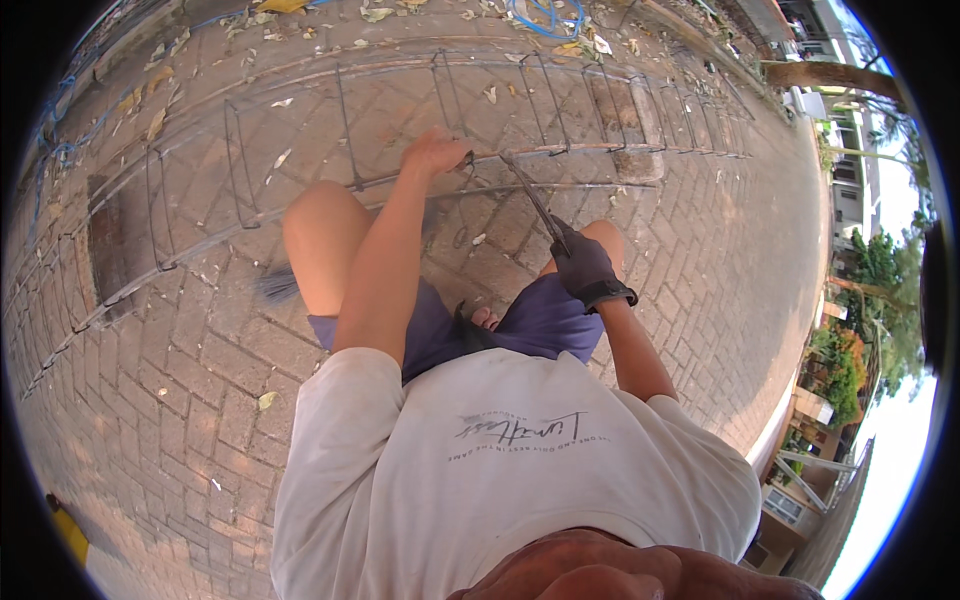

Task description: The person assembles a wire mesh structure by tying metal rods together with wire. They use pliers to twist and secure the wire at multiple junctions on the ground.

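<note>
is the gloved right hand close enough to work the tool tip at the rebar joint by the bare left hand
Probably yes: the right hand holds the hooked tool, whose tip meets the rebar cage beside the left hand, nothing between.

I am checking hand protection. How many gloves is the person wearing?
1. The black glove is on the right hand, gripping the long tool. The left hand is bare on the rebar cage.
</note>
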`<state>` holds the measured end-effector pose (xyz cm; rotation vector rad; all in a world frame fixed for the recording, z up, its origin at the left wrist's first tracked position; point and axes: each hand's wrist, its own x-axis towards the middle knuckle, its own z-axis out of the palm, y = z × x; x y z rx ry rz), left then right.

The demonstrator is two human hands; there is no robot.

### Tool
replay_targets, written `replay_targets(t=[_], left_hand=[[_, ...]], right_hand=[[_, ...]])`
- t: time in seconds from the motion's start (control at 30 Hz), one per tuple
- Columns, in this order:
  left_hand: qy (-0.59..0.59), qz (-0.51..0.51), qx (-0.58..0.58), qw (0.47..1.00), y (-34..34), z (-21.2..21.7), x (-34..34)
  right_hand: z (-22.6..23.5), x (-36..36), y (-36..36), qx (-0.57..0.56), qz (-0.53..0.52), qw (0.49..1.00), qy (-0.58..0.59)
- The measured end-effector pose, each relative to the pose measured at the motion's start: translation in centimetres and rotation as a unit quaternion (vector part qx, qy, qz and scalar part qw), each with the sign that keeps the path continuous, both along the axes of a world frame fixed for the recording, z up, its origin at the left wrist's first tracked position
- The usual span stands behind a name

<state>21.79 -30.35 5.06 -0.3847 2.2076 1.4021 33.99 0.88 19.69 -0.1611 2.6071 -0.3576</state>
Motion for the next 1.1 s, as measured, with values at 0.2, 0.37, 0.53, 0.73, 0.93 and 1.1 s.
replay_targets(t=[0.2, 0.37, 0.53, 0.73, 0.93, 1.1], left_hand=[[0.030, 0.017, -0.075, 0.997, 0.1, 1.2, 0.6], [0.038, 0.017, -0.091, 0.995, 0.2, 2.5, 1.2], [-0.036, -0.057, -0.051, 0.996, -0.9, 3.5, 0.9], [0.230, 0.000, -0.191, 0.954, 2.8, 5.9, 3.9], [0.575, -0.244, -0.167, 0.763, 11.9, 6.8, 11.3], [0.586, -0.163, -0.153, 0.779, 15.0, 4.9, 9.9]], right_hand=[[0.0, 1.3, -3.7, 0.170, 0.080, 0.981, 0.045], [0.4, 1.3, -5.0, 0.197, 0.089, 0.974, 0.074], [0.4, 0.9, -5.0, 0.224, 0.108, 0.966, 0.066], [0.6, 0.1, -4.1, 0.099, 0.044, 0.993, -0.040], [2.8, -1.9, -0.7, -0.014, -0.100, 0.947, -0.305], [6.0, -3.5, 0.2, -0.032, -0.094, 0.953, -0.286]])
